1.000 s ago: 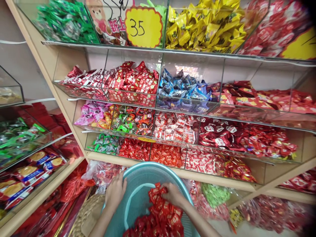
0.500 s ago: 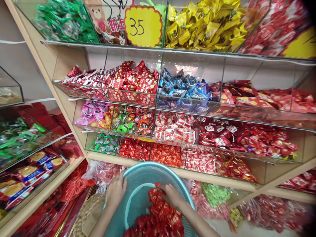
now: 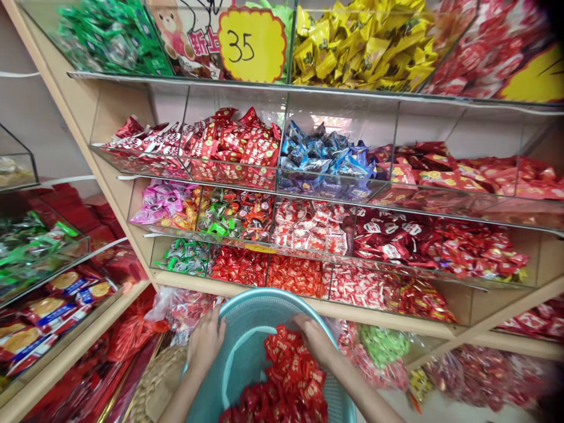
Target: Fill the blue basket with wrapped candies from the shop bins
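A teal mesh basket [image 3: 233,364] stands in front of me, with a pale ring-shaped edge inside it. Red-wrapped candies [image 3: 293,370] lie heaped in its right and lower part, some bright red, others darker. My left hand [image 3: 206,339] is closed over the basket's left rim, fingers pointing away from me. Inside the right side of the basket, by the wall, is my right hand [image 3: 315,339]. Its fingers are loosely bent beside the upper edge of the bright red candies, with nothing visible in them; the fingertips are partly hidden.
Beyond the basket rises a wooden shelf with clear bins of wrapped candies [image 3: 299,276]. A yellow sign [image 3: 252,44] reading 35 hangs above. Bagged candies [image 3: 383,346] lie under the shelf at right. A woven straw item [image 3: 156,382] sits left of the basket, near another shelf [image 3: 88,335].
My right hand has shifted right, away from the bright red candies it was touching, towards the basket wall. Those candies now lie uncovered on the heap. My left hand stays on the rim.
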The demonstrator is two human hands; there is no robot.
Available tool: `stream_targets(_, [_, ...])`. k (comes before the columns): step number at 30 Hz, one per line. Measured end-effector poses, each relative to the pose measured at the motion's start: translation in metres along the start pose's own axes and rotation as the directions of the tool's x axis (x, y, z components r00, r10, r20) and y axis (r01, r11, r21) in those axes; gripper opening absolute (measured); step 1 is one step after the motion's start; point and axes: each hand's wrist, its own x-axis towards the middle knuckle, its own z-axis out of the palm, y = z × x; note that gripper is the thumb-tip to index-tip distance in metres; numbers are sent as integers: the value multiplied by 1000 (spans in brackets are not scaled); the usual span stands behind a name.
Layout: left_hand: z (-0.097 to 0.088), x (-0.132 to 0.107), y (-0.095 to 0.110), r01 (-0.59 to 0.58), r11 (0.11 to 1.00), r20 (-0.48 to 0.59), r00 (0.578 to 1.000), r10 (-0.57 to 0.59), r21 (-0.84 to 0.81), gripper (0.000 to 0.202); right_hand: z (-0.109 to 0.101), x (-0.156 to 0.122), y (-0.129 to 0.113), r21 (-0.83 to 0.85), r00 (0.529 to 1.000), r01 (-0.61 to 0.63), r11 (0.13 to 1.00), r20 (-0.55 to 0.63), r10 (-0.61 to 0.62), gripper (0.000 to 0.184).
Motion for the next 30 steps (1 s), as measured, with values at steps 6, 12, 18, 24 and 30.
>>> stream_targets(6, [-4,-1,2,-3,1000,10,1000,3,12,41,14,-16,-28,-321,994,-74,944,50,95,41])
stream_targets(12, [-4,-1,2,-12,1000,11,1000,12,27,42,57,-19,-51,-350,979,-38,936,172,105,23])
stream_targets(18, [-4,0,2,-9,999,17,1000,9,30,42,82,-20,-49,-332,979,-80,940,153,137,21])
stream_targets(24, [-3,0,2,-9,999,15,1000,8,32,42,78,-16,-43,-225,986,-130,966,70,149,19])
stream_targets(30, [-3,-1,2,-14,999,20,1000,13,46,43,14,-13,-37,-68,991,-81,994,-108,73,20])
